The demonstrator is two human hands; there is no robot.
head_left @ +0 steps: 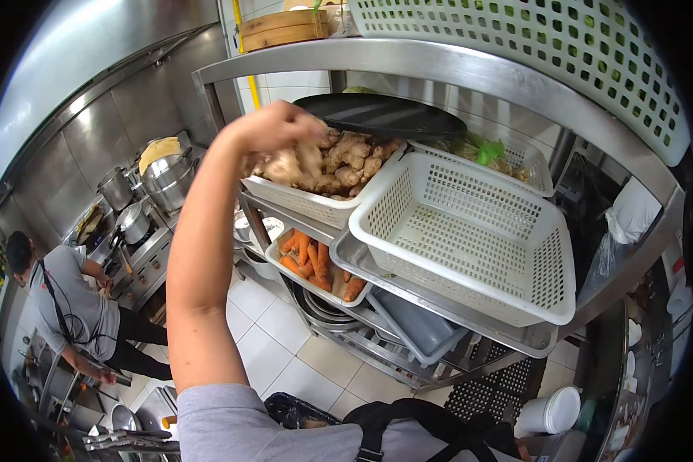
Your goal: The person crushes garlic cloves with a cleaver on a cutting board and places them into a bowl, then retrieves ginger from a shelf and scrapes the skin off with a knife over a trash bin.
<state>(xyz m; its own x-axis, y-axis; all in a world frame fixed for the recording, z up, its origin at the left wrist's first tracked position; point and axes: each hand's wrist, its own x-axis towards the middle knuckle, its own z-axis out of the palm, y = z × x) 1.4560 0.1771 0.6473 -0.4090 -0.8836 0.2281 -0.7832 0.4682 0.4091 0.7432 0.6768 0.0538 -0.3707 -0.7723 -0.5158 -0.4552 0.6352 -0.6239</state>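
Observation:
My left hand reaches up over a white basket heaped with ginger. Its fingers are curled and partly smeared by motion, and a blurred piece of ginger root hangs just under them, seemingly in their grip. The ginger basket rests on a metal shelf. Next to it, on a metal tray, stands a white perforated basket with nothing in it. My right hand is out of view.
Carrots lie in a lower basket. A black lid sits behind the ginger, near a basket with green leaves. A metal shelf rail crosses above. A co-worker stands at the stove on the left.

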